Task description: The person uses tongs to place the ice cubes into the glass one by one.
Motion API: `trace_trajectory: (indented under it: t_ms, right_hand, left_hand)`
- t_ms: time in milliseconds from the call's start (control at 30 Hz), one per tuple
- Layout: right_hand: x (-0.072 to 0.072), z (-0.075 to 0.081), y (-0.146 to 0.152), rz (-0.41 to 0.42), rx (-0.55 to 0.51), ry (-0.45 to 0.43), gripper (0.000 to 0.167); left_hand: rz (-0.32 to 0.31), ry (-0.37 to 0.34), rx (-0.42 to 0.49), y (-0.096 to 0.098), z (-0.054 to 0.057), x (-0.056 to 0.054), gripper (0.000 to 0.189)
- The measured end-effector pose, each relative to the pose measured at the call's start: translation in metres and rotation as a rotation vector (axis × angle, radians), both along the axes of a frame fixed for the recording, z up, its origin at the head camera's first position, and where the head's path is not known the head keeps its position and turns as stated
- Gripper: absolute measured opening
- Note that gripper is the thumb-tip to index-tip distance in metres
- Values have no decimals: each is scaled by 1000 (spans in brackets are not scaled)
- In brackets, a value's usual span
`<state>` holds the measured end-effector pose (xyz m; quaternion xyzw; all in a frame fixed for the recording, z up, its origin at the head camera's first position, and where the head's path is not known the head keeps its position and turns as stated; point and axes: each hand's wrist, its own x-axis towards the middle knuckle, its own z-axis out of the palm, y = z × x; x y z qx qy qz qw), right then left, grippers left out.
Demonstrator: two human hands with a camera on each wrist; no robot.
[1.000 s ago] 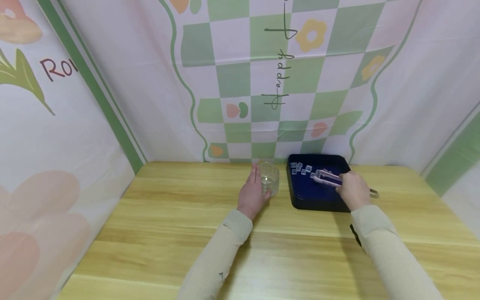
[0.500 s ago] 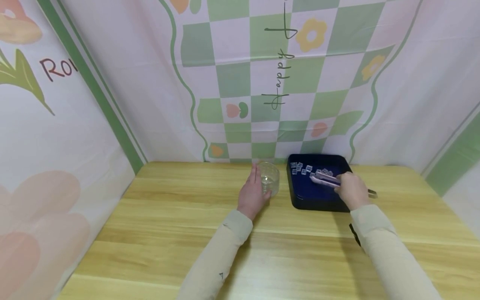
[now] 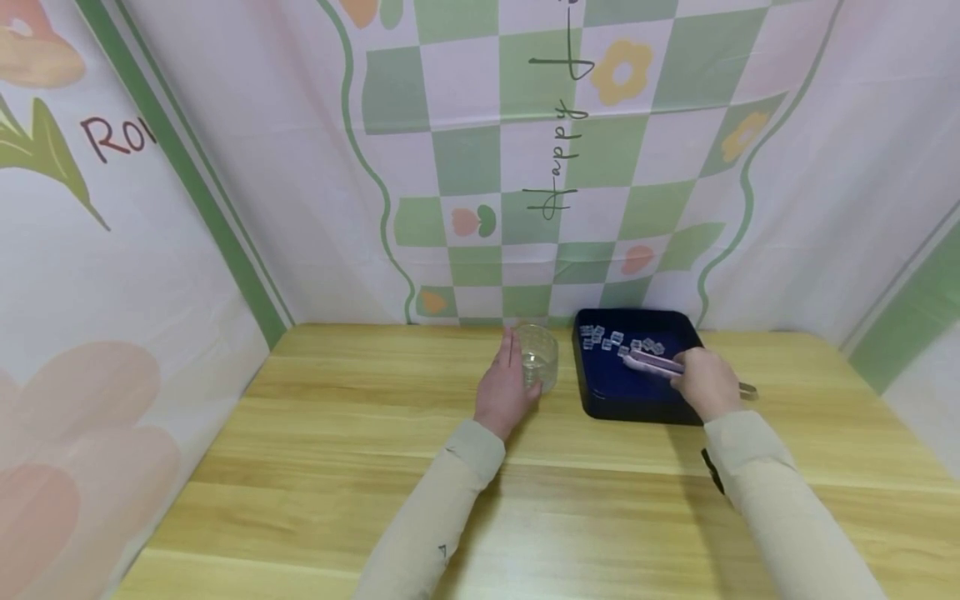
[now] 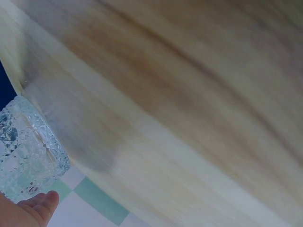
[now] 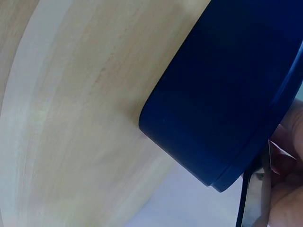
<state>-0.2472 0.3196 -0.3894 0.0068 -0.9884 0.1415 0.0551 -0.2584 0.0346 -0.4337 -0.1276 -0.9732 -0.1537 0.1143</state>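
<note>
My left hand (image 3: 506, 392) holds a clear glass (image 3: 542, 358) that stands on the table, fingers along its left side and thumb at its near side. In the left wrist view the glass (image 4: 31, 149) shows a cut, faceted pattern, with fingertips (image 4: 47, 201) close beside it. With my right hand (image 3: 707, 382) I grip metal tongs (image 3: 652, 363), their arms squeezed near together over a dark blue tray (image 3: 622, 404). At the tong tips lies a clear cube (image 3: 623, 352). Several more clear cubes (image 3: 597, 333) are scattered along the tray's far part.
The tray stands right of the glass, near the back edge of the wooden table (image 3: 420, 467). Behind the table hangs a checked green and white cloth (image 3: 480, 167). In the right wrist view the tray's outer wall (image 5: 213, 94) fills much of the frame.
The tong arms were apart over the cubes and have come together, with the tips a little lower. My left hand and the glass stay where they were.
</note>
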Motion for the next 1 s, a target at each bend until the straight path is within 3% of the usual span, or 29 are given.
trace_trajectory:
  t_ms: [167,200,300,400,433,467,667,1000]
  right_hand:
    - [0,0,1,6,-3,-1,29]
    - [0,0,1,9,-2,2,29]
    - [-1,0,1,17,-2,10,28]
    - [-1,-1,1,18,-3,16,28]
    - [0,0,1,18,-4,17,28]
    - [0,0,1,17,-5,18,28]
    - [1,-1,2,15,-6,36,28]
    - [1,1,1,31,-30,105,26]
  left_hand:
    - [-12,6,28,-1,1,1,89]
    - [-16,30,26,-1,-8,-4,91]
    - [-21,36,38,-1,-9,-4,91]
    - [-18,25,37,-1,-8,-4,92]
    - [-13,-3,40,0,1,2,90]
    - [-10,-11,35,0,2,2,90]
    - [2,-23,-6,1,2,2,89]
    - [6,-46,13,2,2,1,91]
